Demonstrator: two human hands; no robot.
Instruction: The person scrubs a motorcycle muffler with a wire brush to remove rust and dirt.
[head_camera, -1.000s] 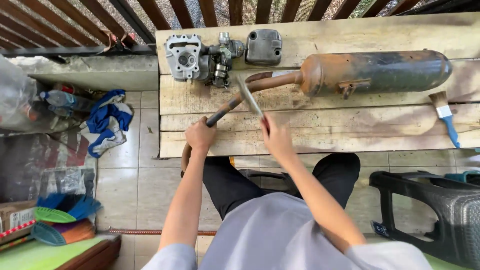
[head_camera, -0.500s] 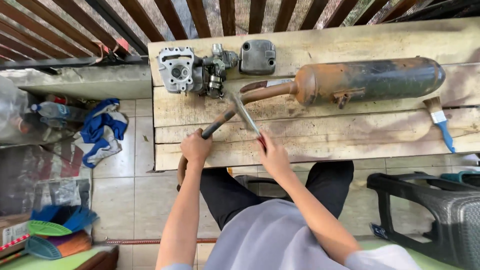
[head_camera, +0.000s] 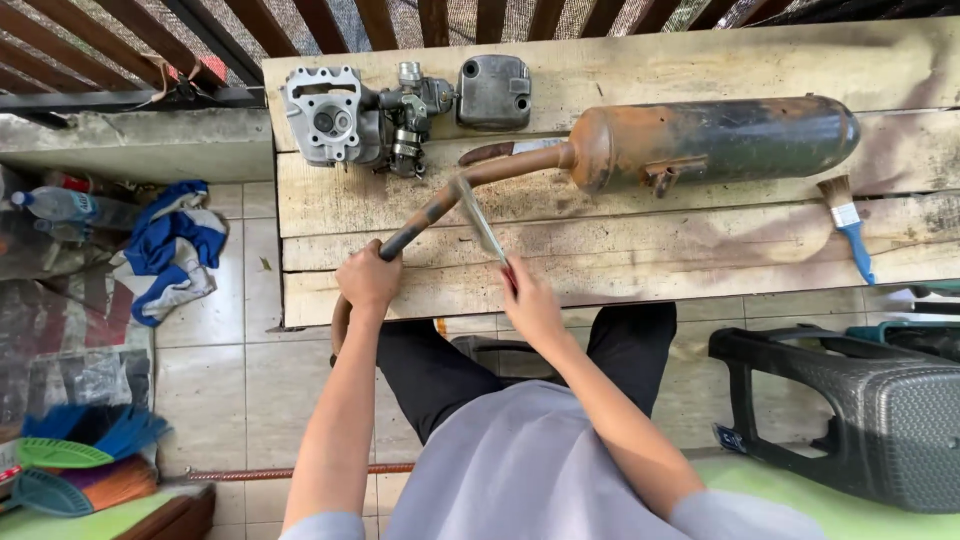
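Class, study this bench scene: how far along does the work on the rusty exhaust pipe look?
Early stage, it seems. Done: little that shows; the muffler and its pipe are rusty all over. In hand: the left hand grips the pipe's end while the right hand lays a thin metal blade across the pipe. Left: the rust, and the brush lies unused.

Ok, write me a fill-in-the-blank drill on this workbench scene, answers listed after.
1. The left hand grips the bent pipe of the rusty ____.
2. The right hand holds a flat metal tool laid across the ____.
3. The paintbrush at the bench's right end has a ____ handle.
4. The blue and white cloth lies on the tiled ____.

Missing words: muffler; pipe; blue; floor
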